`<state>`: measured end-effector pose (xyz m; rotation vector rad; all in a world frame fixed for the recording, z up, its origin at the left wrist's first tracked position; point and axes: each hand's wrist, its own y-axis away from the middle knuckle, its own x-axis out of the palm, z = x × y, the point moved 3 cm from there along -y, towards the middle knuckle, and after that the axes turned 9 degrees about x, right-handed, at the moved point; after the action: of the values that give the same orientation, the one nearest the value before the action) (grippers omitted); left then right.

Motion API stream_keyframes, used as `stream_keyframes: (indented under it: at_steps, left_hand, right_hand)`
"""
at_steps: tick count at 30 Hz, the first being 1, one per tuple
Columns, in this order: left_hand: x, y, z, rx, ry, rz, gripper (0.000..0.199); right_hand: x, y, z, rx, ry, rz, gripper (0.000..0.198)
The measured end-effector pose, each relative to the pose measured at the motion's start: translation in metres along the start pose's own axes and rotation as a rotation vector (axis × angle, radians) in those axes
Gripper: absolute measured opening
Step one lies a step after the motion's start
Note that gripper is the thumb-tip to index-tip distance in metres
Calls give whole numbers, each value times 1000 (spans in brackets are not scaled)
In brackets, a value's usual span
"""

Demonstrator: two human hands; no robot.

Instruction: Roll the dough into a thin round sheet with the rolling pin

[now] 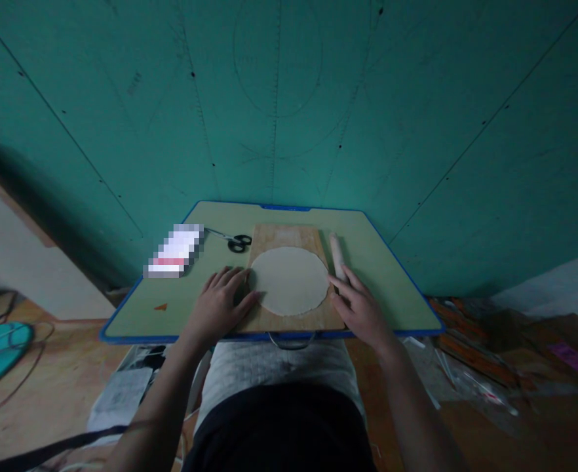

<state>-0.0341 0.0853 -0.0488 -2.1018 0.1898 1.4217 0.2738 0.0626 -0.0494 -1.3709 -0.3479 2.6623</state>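
Note:
A flat, roughly oval sheet of rolled-out dough (289, 280) lies on a wooden cutting board (289, 233) in front of me. My left hand (224, 300) rests at the left edge of the dough and board, fingers spread, the thumb touching the sheet's rim. On the other side, my right hand (358, 303) has its fingers apart, with fingertips at the dough's right edge. A pale rolling pin (337, 254) lies just right of the board, its near end partly hidden by my right fingers. Neither hand grasps anything.
The board sits on a small pale-green table (397, 303) with a blue rim, against a green wall. Black-handled scissors (240, 244) lie left of the board. Farther left is a blurred-out white rectangular item (175, 252). A small orange-brown triangle (160, 307) lies nearer me.

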Motion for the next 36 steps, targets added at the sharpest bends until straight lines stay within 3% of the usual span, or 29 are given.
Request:
stream_keyframes:
  at_steps: [36]
  left_hand:
    - [2,2,5,9,-22,-25,50]
  right_hand:
    - [-1,1,4,11,-16,-81,45]
